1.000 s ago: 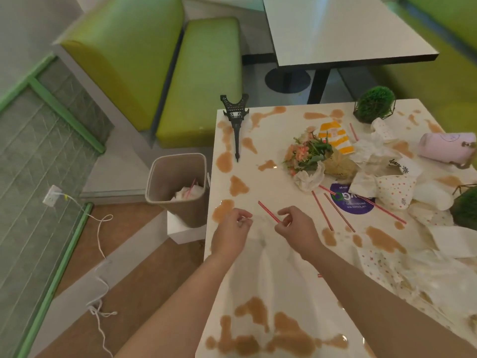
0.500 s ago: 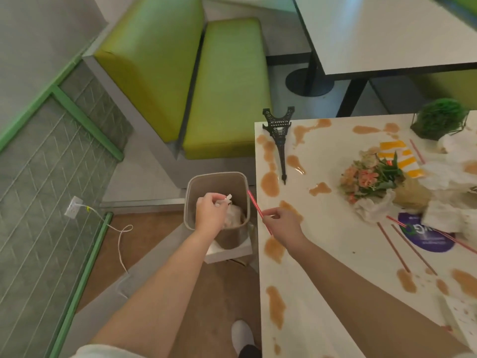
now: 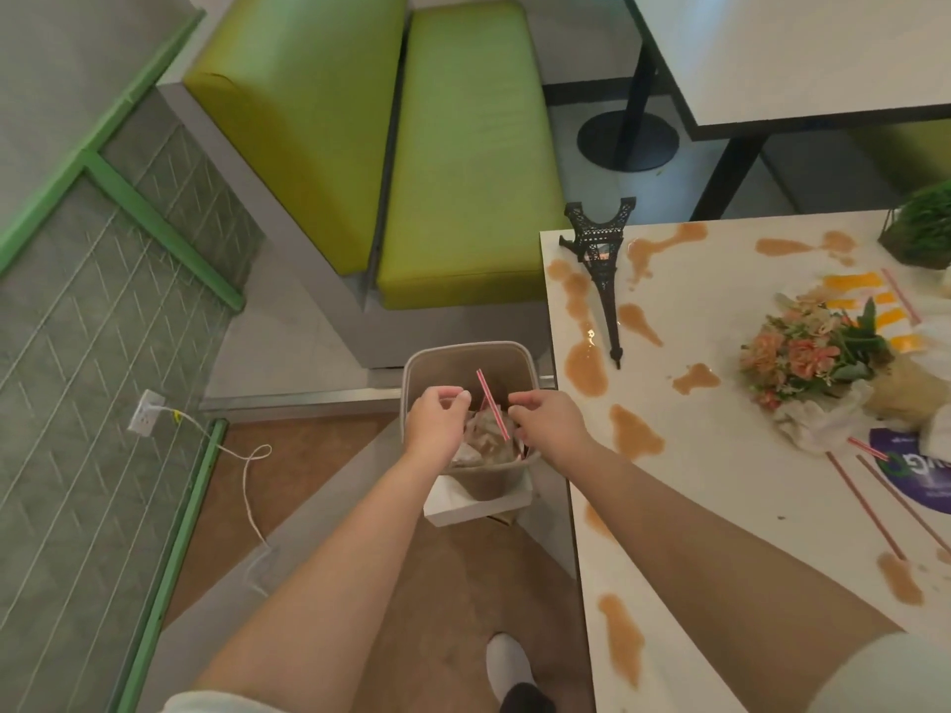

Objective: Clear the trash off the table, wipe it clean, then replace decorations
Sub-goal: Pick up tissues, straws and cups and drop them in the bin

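Both hands over the bin (image 3: 411, 375), which stands on the floor just beside the table (image 3: 720, 532) edge. Left hand (image 3: 437, 422): fingers loosely curled above the bin's near-left part, nothing visible between them. Right hand (image 3: 553, 427): fingers bent inward over the bin's right side; a red-and-white straw (image 3: 492, 403) stands tilted between the two hands, its lower end at the right fingertips, though whether they pinch it or it is free cannot be told. Crumpled paper (image 3: 481, 445) fills the bin beneath the hands. The table carries brown spills (image 3: 586, 365) along its left edge and across its top. A black tower model (image 3: 602, 270) lies flat near the far-left corner, its tip pointing toward the viewer. A flower bunch (image 3: 808, 352) lies on its side to the right, touching crumpled white napkins (image 3: 818, 427). More straws (image 3: 869, 509) lie near a purple round sticker (image 3: 921, 470). A green potted tuft (image 3: 921, 229) sits at the far-right edge. A green bench (image 3: 463, 146) stands behind the bin; a second table (image 3: 797, 54) stands beyond.
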`<state>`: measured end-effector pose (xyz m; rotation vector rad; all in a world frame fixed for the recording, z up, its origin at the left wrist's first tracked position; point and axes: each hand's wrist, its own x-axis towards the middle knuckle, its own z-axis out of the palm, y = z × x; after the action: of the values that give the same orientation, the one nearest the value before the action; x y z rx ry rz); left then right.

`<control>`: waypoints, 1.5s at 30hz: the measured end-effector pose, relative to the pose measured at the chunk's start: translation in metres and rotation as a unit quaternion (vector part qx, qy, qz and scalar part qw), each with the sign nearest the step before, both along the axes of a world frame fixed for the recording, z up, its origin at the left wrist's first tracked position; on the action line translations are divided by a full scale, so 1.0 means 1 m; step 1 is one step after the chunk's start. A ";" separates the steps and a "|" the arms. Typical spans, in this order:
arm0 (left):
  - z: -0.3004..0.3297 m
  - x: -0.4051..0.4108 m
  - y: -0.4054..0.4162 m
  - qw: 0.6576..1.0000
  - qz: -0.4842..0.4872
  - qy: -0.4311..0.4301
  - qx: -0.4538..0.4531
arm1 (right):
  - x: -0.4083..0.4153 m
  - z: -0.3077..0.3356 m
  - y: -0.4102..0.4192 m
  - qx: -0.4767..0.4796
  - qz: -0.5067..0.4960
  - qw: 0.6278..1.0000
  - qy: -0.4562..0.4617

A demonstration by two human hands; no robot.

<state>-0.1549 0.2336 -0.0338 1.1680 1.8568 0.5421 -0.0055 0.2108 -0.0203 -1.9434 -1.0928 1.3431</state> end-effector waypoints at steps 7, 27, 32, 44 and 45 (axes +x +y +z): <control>0.011 0.025 -0.018 0.999 -0.042 -0.013 -0.006 | 0.030 0.001 -0.027 0.014 -0.069 0.997 0.009; 0.025 0.261 -0.134 0.964 -0.261 -0.040 -0.020 | 0.283 0.016 -0.173 -0.015 -0.116 0.978 -0.173; 0.021 0.300 -0.153 0.964 -0.262 -0.036 -0.026 | 0.335 0.014 -0.185 -0.063 -0.063 0.953 -0.288; 0.005 0.360 -0.168 0.957 -0.285 0.042 -0.037 | 0.386 -0.002 -0.172 -0.125 0.053 0.928 -0.347; 0.005 0.363 -0.168 0.956 -0.285 0.057 -0.038 | 0.387 -0.004 -0.170 -0.129 0.053 0.931 -0.339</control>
<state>0.2082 0.0658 -0.0292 1.6224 1.5097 0.0760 0.3813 0.0403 -0.0239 -2.6876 -1.3939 0.9011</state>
